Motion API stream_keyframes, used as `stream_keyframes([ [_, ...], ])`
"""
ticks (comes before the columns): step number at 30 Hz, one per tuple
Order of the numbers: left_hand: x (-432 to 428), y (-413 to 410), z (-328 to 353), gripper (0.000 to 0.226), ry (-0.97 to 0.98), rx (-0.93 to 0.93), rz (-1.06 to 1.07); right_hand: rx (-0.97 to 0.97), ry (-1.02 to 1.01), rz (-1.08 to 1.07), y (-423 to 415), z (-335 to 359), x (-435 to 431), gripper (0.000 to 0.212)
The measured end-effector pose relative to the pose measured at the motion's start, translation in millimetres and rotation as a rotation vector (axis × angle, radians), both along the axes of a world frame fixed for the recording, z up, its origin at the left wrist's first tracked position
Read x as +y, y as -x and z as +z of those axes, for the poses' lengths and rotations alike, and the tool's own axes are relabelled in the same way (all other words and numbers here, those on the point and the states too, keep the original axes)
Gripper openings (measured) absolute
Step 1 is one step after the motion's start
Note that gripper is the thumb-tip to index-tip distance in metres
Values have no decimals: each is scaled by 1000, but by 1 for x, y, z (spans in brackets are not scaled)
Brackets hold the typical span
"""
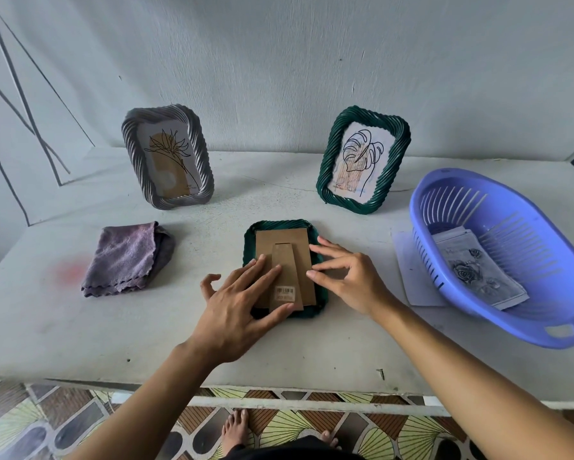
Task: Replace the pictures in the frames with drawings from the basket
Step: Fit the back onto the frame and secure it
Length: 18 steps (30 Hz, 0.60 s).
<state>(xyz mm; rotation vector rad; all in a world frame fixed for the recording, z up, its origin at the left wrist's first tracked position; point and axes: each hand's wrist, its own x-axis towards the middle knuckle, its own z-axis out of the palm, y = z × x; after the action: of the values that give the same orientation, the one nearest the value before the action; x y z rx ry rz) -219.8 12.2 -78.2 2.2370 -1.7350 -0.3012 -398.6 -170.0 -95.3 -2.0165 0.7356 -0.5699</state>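
A dark green frame (314,234) lies face down in the middle of the table, its brown cardboard back (280,240) and stand facing up. My left hand (236,303) lies flat on the back's near left part, fingers straight. My right hand (348,277) touches the frame's right edge with its fingertips, fingers bent. A grey frame (167,157) with a flower drawing stands at the back left. A second green frame (362,161) with a leaf drawing stands at the back right. The purple basket (498,323) at the right holds drawings (475,270), a rose sketch on top.
A folded purple cloth (126,257) lies to the left of the face-down frame. A white sheet of paper (415,277) sticks out from under the basket. The table's front edge runs close to my body, and a wall stands right behind the frames.
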Motion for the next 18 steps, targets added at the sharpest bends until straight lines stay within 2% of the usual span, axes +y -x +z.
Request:
stream_keyframes([
  [3,-2,0,-1,62,48,-10,16,-45,78,-61,-3,-4,3,13],
  [7,-12,-6,2,44,140,-46,63,7,152,-48,-4,0,2,42],
  [10,-24,-14,3,33,207,-103,68,95,318,36,-8,-1,-3,34],
  [14,-39,-25,3,12,252,-112,107,83,429,15,-14,1,-10,17],
  [18,-46,-25,0,5,293,-70,148,86,466,-52,-28,7,-15,19],
])
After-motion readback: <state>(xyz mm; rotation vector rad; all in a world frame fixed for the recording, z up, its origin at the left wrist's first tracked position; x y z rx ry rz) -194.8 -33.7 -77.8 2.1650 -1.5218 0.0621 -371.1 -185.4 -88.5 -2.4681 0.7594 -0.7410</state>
